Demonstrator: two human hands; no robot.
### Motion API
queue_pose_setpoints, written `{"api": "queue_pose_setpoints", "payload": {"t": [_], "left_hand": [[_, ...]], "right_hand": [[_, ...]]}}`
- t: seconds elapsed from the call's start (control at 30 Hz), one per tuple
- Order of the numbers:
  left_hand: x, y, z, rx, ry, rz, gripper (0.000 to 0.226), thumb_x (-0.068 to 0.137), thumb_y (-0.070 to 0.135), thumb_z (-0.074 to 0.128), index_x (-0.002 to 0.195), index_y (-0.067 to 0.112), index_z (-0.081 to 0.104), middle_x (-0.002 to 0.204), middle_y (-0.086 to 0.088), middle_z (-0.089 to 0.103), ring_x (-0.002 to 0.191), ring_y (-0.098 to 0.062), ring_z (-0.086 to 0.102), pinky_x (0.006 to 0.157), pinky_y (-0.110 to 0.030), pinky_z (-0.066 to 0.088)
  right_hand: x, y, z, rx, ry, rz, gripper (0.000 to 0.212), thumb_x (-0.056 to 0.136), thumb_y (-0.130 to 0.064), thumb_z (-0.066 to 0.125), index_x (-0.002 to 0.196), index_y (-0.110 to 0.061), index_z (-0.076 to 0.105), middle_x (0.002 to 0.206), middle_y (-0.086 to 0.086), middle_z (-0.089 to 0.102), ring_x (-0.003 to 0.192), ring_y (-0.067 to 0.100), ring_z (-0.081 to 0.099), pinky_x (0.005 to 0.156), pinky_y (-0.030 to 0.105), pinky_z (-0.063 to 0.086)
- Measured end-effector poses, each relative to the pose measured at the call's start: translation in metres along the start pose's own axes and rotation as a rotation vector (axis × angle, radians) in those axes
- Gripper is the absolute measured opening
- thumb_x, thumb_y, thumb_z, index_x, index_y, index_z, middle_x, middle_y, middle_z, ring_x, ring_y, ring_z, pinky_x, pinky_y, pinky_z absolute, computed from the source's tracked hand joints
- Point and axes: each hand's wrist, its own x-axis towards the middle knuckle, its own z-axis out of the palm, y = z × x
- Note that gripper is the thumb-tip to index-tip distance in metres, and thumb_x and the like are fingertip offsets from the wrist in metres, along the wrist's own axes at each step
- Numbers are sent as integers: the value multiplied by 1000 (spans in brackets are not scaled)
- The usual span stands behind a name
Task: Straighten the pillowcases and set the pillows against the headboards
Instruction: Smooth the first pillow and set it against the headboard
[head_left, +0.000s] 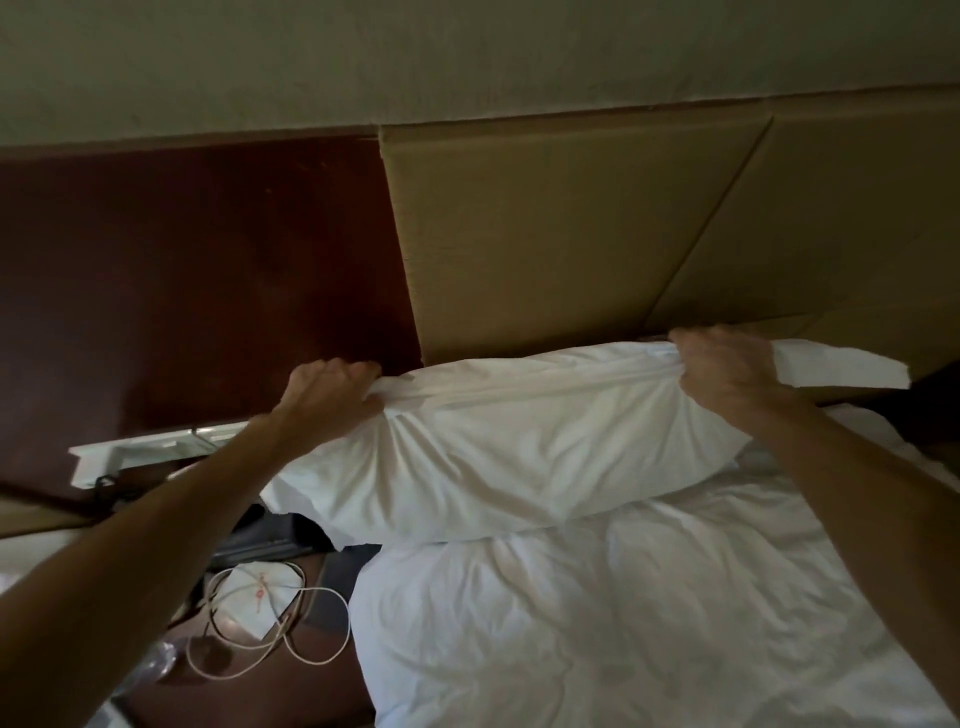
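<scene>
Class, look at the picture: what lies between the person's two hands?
In the head view, the white pillow stretches between the left hand and right hand, each gripping one end.

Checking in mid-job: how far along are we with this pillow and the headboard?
Done: the duvet is spread over the bed. In hand: the left hand and right hand grip the pillow by its top edge, close to the tan headboard. Left: its case is wrinkled, loose fabric trails right, and it isn't set down yet.
</scene>
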Motion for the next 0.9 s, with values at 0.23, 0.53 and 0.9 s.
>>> {"api": "queue_pose_setpoints", "payload": {"t": [0.23,0.53,0.9], "left_hand": [[-8,15,56,-50,143,-127,19,83,28,71,96,16,62,84,-7,70,74,-32,67,64,-38,51],[-20,24,58,-105,239,71,53,87,41,63,131,15,48,116,-6,62,107,-26,58,98,-41,45],[-49,59,74,50,298,374,52,91,42,59,133,12,51,139,-16,50,127,-33,47,105,-45,38]], "right_hand": [[7,-16,39,25,82,-42,29,73,-2,62,101,-12,67,96,12,67,90,33,60,79,40,45],[-15,-23,58,101,-134,-37,66,88,-24,57,149,-19,34,154,11,32,137,31,34,112,46,33],[-58,-73,59,343,-242,28,58,91,-27,53,147,-19,38,150,9,38,134,31,38,105,44,38]]}}
